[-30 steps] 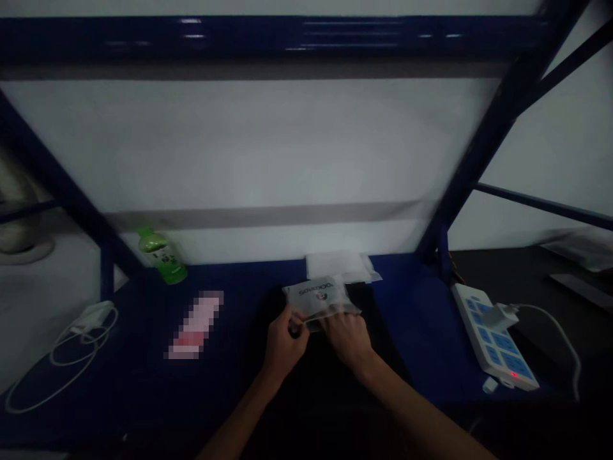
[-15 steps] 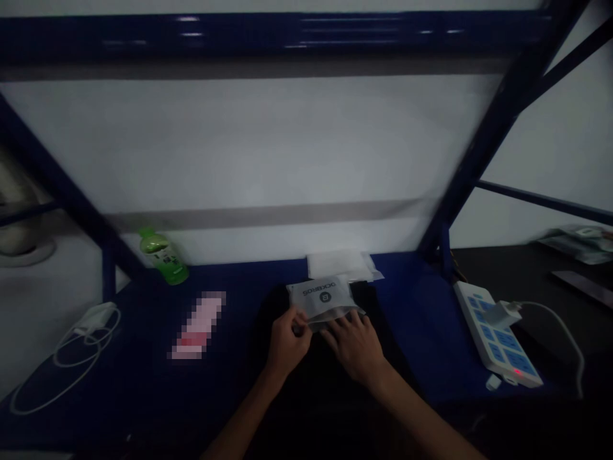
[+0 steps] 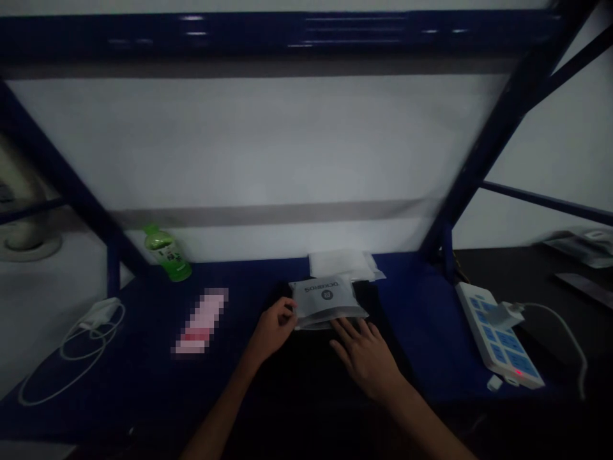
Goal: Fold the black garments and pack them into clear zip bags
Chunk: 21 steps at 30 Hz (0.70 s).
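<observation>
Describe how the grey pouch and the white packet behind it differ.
The grey printed pouch carries dark lettering and a logo, while the white packet shows no print. The pouch lies on dark cloth, the packet on the blue shelf. The left hand touches the pouch; no hand touches the packet. Both lie flat.

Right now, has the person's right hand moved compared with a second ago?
Yes. The right hand has drawn back toward the person and sits slightly nearer the white power strip, which serves as the fixed mark in this view.
</observation>
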{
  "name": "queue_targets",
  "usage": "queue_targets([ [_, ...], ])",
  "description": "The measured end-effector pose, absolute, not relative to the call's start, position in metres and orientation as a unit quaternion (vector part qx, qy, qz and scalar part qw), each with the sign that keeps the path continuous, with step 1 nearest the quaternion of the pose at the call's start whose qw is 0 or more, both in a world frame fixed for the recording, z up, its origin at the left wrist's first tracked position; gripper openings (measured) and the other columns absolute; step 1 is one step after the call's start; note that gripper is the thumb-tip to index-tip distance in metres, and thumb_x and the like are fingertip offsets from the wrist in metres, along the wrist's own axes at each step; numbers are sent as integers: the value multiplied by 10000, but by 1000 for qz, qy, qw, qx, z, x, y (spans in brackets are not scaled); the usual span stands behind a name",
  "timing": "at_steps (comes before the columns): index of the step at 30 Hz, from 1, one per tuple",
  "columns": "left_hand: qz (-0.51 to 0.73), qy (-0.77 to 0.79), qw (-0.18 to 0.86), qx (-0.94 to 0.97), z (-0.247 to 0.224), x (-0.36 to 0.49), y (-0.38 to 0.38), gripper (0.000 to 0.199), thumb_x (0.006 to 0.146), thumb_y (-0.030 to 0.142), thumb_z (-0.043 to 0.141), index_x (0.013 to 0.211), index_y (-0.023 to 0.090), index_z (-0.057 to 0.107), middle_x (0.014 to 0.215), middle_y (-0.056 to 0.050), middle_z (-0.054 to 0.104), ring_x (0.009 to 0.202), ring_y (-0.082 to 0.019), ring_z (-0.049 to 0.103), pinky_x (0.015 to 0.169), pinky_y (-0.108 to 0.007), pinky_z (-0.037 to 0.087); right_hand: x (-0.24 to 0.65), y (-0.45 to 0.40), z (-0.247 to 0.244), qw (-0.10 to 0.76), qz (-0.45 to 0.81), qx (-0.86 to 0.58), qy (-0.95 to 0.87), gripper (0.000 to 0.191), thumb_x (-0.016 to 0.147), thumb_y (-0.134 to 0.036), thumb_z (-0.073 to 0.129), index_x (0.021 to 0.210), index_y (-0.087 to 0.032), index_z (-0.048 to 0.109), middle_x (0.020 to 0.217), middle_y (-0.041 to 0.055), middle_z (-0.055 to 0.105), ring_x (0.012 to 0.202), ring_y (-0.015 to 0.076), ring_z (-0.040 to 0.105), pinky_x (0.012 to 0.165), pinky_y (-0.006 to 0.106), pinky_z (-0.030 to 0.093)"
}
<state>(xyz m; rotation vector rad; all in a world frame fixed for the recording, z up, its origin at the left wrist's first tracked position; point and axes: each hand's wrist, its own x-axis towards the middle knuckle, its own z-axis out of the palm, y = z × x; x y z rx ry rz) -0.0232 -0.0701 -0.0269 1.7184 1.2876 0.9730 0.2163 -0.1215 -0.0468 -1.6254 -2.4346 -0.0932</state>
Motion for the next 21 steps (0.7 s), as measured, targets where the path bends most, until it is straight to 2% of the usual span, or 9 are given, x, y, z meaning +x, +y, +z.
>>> queue_targets([
  [3, 382, 500, 436, 643, -30, -26, -68, 204, 796, 281, 638, 978, 191, 619, 743, 6, 675, 723, -164, 648, 683, -248, 458, 213, -115, -40, 107, -30, -564, -818, 450, 1024, -421, 345, 1398, -238, 517, 1396, 60, 574, 1252, 321, 481, 970, 487, 405],
  [7, 406, 518, 482, 578, -33, -28, -67, 245, 758, 294, 685, 966, 182, 620, 726, 10, 674, 644, -145, 616, 597, -224, 425, 204, -116, -31, 156, -51, -570, -805, 352, 1008, -307, 401, 1280, -222, 609, 1321, 74, 628, 1184, 283, 525, 946, 429, 396],
  [10, 422, 509, 495, 564, -37, -28, -66, 248, 743, 295, 704, 943, 176, 618, 706, 11, 667, 628, -139, 605, 582, -218, 415, 191, -118, -28, 199, -58, -516, -831, 291, 1001, -230, 415, 1165, -232, 656, 1093, 61, 719, 1002, 218, 586, 854, 353, 400],
  [13, 432, 499, 497, 563, -40, -28, -66, 239, 746, 296, 704, 929, 171, 614, 689, 13, 657, 610, -131, 591, 586, -222, 421, 173, -115, -29, 209, -64, -462, -860, 264, 1005, -240, 430, 1153, -262, 647, 903, 35, 719, 888, 197, 583, 748, 328, 381],
  [18, 445, 495, 494, 560, -42, -27, -68, 230, 747, 317, 701, 896, 179, 593, 645, 36, 618, 583, -125, 584, 575, -220, 417, 153, -102, -38, 191, -86, -430, -878, 242, 996, -238, 465, 1181, -254, 619, 920, 36, 694, 848, 183, 566, 696, 315, 371],
  [21, 446, 488, 493, 566, -43, -27, -68, 251, 744, 319, 702, 911, 183, 573, 669, 31, 638, 619, -135, 605, 606, -226, 428, 150, -98, -42, 184, -94, -418, -885, 206, 986, -225, 480, 1131, -235, 626, 907, 30, 689, 830, 172, 568, 661, 302, 362],
])
